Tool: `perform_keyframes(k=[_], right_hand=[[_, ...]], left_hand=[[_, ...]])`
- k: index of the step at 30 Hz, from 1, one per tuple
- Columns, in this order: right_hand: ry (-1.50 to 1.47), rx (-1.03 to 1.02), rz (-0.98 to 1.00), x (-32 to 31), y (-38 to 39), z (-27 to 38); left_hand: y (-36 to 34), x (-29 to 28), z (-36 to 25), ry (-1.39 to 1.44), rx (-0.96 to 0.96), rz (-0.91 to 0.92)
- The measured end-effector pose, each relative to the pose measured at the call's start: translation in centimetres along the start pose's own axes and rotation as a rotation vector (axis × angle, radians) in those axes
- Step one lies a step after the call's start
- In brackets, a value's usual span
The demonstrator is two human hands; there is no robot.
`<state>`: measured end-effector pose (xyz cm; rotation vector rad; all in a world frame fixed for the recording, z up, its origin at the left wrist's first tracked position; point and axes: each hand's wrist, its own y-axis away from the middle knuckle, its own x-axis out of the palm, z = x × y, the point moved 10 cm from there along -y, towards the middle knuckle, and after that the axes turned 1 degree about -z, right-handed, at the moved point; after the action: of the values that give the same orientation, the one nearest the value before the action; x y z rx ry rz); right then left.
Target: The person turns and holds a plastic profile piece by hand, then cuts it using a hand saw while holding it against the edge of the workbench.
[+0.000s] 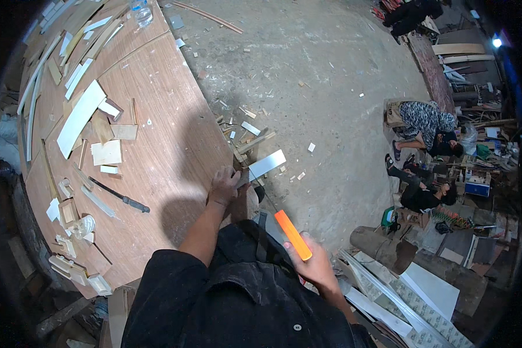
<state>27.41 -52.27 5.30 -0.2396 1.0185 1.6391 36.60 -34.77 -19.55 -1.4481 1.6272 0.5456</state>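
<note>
At the edge of the plywood table (162, 145), my left hand (224, 185) holds down a short white-faced board (267, 165), its fingers closed on the board's near end. The other end of the board sticks out past the table over the floor. My right hand (312, 261) is wrapped round the orange handle of a hand saw (293, 235). From the handle the thin blade runs up and left to the board, just right of my left fingers. Whether the teeth are in a cut is too small to tell.
On the table lie white and bare wood offcuts (82, 116), a dark-handled knife (122, 196), a glass jar (83, 226) and a water bottle (142, 14). Scraps litter the concrete floor (319, 104). Long white panels (412, 301) lie at lower right. People (420, 124) sit at far right.
</note>
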Motion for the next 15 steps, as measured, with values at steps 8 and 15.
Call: perform_keyframes(k=[8, 15], right_hand=[[0.061, 0.076, 0.05, -1.2, -2.1, 0.9], [0.026, 0.097, 0.09, -0.9, -3.0, 1.5]], left_hand=[[-0.8, -1.7, -1.2, 0.03, 0.001, -0.042], [-0.5, -0.3, -0.2, 0.011, -0.041, 0.04]])
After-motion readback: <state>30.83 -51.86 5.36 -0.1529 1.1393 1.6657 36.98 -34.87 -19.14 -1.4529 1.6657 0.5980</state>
